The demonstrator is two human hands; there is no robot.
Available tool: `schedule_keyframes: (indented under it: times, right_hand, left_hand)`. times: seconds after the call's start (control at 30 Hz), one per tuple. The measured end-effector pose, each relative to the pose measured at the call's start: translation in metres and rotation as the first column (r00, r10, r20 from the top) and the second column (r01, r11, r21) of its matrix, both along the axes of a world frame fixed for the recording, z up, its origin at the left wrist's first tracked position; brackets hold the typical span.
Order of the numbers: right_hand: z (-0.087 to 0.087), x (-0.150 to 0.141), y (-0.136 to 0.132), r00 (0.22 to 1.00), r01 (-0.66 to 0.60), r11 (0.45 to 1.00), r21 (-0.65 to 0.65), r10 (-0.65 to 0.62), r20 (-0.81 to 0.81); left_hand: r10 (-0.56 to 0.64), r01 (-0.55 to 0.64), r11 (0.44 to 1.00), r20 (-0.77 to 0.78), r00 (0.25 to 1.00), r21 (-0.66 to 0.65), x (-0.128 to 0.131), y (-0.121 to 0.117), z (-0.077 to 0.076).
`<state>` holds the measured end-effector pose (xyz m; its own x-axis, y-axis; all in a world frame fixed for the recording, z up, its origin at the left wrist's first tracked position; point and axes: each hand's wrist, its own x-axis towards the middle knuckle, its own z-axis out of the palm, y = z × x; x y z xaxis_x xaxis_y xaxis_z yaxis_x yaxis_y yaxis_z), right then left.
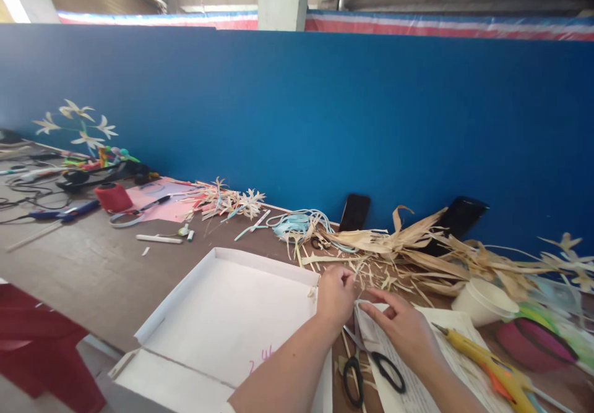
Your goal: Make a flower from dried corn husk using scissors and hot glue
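The left hand [335, 292] is pinching beside the white box [232, 305], anything gripped too small to tell; the right hand [399, 323] is holding thumb and fingers apart, scissors [377, 357] lying just below.

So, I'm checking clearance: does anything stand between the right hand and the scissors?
Nothing visible does: the scissors lie in plain view beside the right hand; the sheet there lies underneath, not between.

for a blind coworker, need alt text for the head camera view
A person's left hand and right hand are close together by a shallow white box, near black-handled scissors. Dried husks, a pale cup and a yellow glue gun are nearby.
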<state>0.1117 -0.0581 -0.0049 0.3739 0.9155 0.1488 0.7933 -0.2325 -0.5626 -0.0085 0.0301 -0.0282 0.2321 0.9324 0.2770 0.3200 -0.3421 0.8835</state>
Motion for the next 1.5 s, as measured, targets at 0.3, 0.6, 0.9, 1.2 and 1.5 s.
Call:
schedule_keyframes:
  times: [0.3, 0.6, 0.9, 1.2, 1.5]
  right_hand:
    - [0.035, 0.016, -0.005, 0.867, 0.479, 0.759, 0.441, -0.488, -0.101]
    - [0.052, 0.031, 0.017, 0.982, -0.059, 0.927, 0.370, -0.013, 0.189]
    - [0.039, 0.038, 0.022, 0.985, -0.170, 0.981, 0.094, 0.168, 0.026]
    - [0.039, 0.040, 0.023, 0.981, -0.166, 0.983, 0.073, 0.172, -0.094]
    - [0.040, 0.042, 0.019, 0.985, -0.144, 0.988, 0.048, 0.148, -0.085]
  left_hand:
    - [-0.075, 0.059, 0.978, 0.074, 0.994, 0.198, -0.004, -0.003, 0.003]
    - [-0.187, 0.203, 0.914, -0.079, 0.979, 0.351, -0.005, -0.004, 0.001]
    - [-0.231, 0.250, 0.908, -0.097, 0.968, 0.336, -0.007, -0.005, 0.002]
    - [-0.272, 0.281, 0.901, -0.076, 0.959, 0.331, -0.007, -0.006, 0.004]
    - [-0.296, 0.307, 0.888, -0.085, 0.951, 0.342, -0.007, -0.007, 0.005]
